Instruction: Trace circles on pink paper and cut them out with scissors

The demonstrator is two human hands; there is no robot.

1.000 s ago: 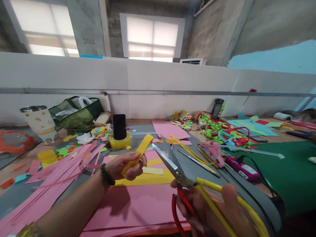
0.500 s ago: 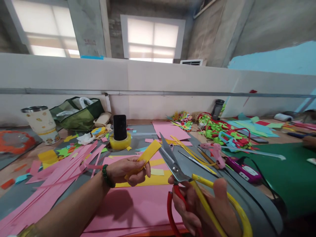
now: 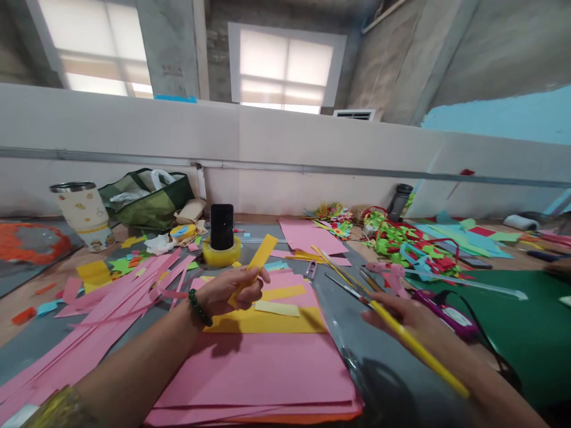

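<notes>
My left hand (image 3: 236,288), with a green bead bracelet at the wrist, pinches a yellow paper strip (image 3: 264,251) that slants up to the right. Below it lie a wide yellow paper band (image 3: 267,323), a pale yellow paper piece (image 3: 283,309) and a stack of pink paper (image 3: 259,368). To the right, my right hand (image 3: 404,315) is closed around the scissors, their yellow handle (image 3: 419,351) seen edge-on. The blades point away to the left, low over the grey mat, and partly blend with a pointed silver tool (image 3: 343,285) there.
A phone (image 3: 222,227) stands in a yellow tape roll (image 3: 222,254). Pink strips (image 3: 111,297) cover the left side. A pink glue gun (image 3: 392,276), a purple device (image 3: 450,315) and a green sheet (image 3: 504,315) lie right. A tumbler (image 3: 84,217) and green bag (image 3: 147,199) stand behind.
My right hand has moved right and turned, lowering the scissors away from the yellow strip. My left hand has moved slightly up and left with the strip, which now stands steeper.
</notes>
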